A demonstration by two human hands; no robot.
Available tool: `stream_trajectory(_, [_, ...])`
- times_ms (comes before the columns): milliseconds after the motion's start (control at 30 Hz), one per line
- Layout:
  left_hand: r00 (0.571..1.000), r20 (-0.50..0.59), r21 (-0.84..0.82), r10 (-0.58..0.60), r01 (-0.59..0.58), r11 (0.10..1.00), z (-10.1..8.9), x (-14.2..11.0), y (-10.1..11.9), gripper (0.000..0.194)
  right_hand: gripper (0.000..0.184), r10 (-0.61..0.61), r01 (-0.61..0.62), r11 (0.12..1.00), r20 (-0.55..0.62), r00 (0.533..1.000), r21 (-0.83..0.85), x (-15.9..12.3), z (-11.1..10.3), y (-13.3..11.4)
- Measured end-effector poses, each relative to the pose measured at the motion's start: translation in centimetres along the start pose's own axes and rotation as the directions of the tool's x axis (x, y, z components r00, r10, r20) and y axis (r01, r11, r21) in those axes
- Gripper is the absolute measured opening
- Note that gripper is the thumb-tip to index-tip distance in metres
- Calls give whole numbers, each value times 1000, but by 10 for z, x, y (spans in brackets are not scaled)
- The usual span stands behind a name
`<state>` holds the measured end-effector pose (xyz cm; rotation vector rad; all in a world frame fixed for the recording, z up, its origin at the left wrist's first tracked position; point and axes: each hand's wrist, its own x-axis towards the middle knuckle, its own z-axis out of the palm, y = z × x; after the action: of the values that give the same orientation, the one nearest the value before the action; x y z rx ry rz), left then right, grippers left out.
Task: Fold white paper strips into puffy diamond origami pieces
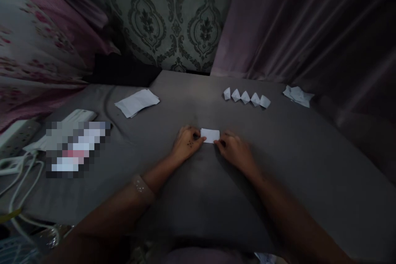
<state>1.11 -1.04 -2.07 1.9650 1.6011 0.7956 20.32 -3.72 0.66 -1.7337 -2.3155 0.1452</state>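
Observation:
A small white rectangle of paper (210, 135), seemingly folded, is held at the middle of the grey-covered table. My left hand (186, 143) pinches its left edge, thumb on top and the other fingers curled. At the lower right corner, my right hand (234, 150) grips the same paper between thumb and fingers; that hand is slightly blurred. Beyond the hands, to the right, several folded white paper pieces (245, 97) stand in a row. Farther left lies a stack of white paper sheets (137, 102).
More white paper (298, 95) lies at the back right. On the left are a pixelated device (78, 148), a white power strip (21, 134) and white cables (23, 177). A black item (123, 70) sits at the back left, near the curtain (55, 29). The grey tablecloth (198, 198) spreads beneath.

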Motion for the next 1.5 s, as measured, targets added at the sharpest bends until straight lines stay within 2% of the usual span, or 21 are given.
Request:
stream_trajectory(100, [999, -30, -28, -31, 30, 999, 8, 2, -3, 14, 18, 15, -13, 997, -21, 1000, 79, 6, 7, 6])
stream_trajectory(200, [996, -79, -56, 34, -39, 998, 8, -2, -2, 8, 21, 49, -24, 985, -148, 988, 169, 5, 15, 12])
stream_trajectory(300, [969, -142, -25, 201, -206, 978, 5, -9, 2, 4, 40, -47, 107, 979, -314, 948, 176, 4, 16, 13])
stream_trajectory(367, [941, -148, 17, 303, -304, 953, 2, -14, 6, 9, 32, -153, 219, 966, -373, 915, 140, 4, 14, 12])
stream_trajectory(433, [936, -126, 3, 328, -331, 944, -1, -17, 10, 12, 21, -210, 276, 953, -385, 899, 123, 3, 13, 9])
stream_trajectory(500, [960, -102, -97, 260, -270, 958, -5, -17, 13, 12, 23, -221, 286, 950, -372, 901, 128, 2, 12, 6])
stream_trajectory(600, [997, -29, -308, 73, -79, 948, -13, -13, 15, 19, 26, -221, 280, 952, -350, 910, 128, 2, 13, 3])
stream_trajectory(733, [984, 155, -498, -83, 150, 854, -16, -5, 10, 35, 28, -300, 342, 937, -335, 893, 75, 4, 16, 2])
stream_trajectory(800, [986, 118, -523, -117, 162, 837, -14, -3, 5, 31, 27, -361, 397, 917, -347, 865, 37, 6, 18, 3])
stream_trajectory(900, [997, 0, -412, -83, 76, 908, -10, -4, -3, 25, 24, -447, 479, 878, -338, 828, 12, 9, 20, 5])
stream_trajectory(1033, [998, -41, -163, 38, -44, 986, -8, -12, -7, 29, 24, -471, 494, 869, -262, 843, 29, 11, 22, 9])
stream_trajectory(1167, [991, -6, 80, 132, -131, 988, -5, -22, -5, 30, 28, -476, 494, 868, -200, 856, 54, 10, 25, 11])
stream_trajectory(1333, [983, -3, 367, 183, -169, 914, -10, -30, 6, 27, 29, -425, 441, 892, -149, 893, 101, 6, 26, 10])
stream_trajectory(1400, [975, 58, 396, 215, -220, 892, -14, -30, 10, 24, 26, -364, 380, 912, -123, 923, 155, 5, 26, 8])
stream_trajectory(1500, [948, 200, 297, 247, -299, 907, -14, -31, 12, 27, 26, -276, 289, 920, -88, 957, 263, 5, 24, 6])
